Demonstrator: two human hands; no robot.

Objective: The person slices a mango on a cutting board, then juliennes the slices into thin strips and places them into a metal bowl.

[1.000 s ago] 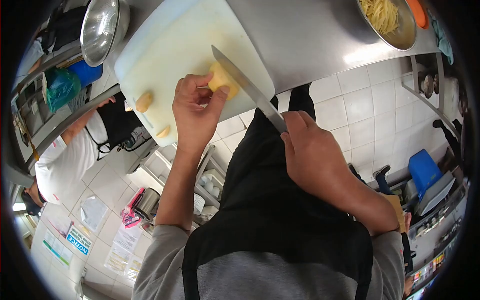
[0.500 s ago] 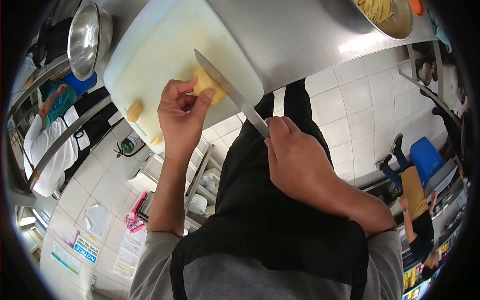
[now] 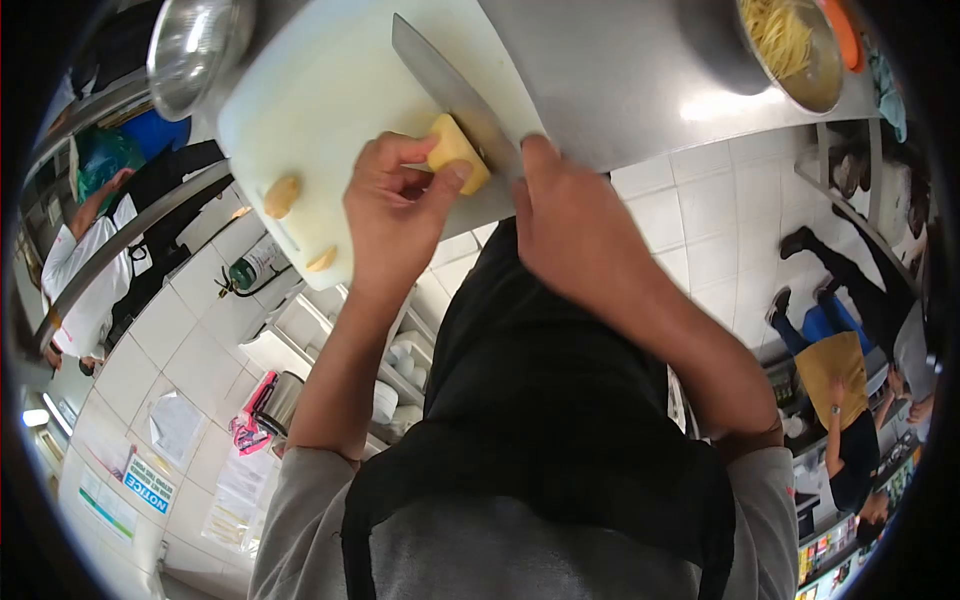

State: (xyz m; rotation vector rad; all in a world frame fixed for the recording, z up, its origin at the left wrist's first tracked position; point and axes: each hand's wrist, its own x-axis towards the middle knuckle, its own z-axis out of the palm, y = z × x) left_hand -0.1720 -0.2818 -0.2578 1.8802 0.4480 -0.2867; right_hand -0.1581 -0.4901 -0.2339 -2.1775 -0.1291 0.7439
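Note:
My left hand (image 3: 395,215) pinches a peeled, flat-sided block of potato (image 3: 457,158) between thumb and fingers, at the near edge of a white cutting board (image 3: 300,90). In my right hand (image 3: 575,225) is the handle of a large chef's knife (image 3: 440,80). Its blade slants up and left across the board, close along the potato's right side. Left of my left hand, a rounded potato piece (image 3: 283,196) and a thin offcut (image 3: 322,260) lie near the board's left edge.
A steel bowl (image 3: 190,60) stands beyond the board's left edge. At the right end of the steel counter (image 3: 640,90) is a bowl (image 3: 822,85) with pale yellow strips, beside an orange object (image 3: 843,35). Other people, one in a tan apron (image 3: 833,380), stand at both sides.
The knife has moved up and farther over the board, and my right hand with it. My left hand and the potato appear farther right. Another person has come into view at right.

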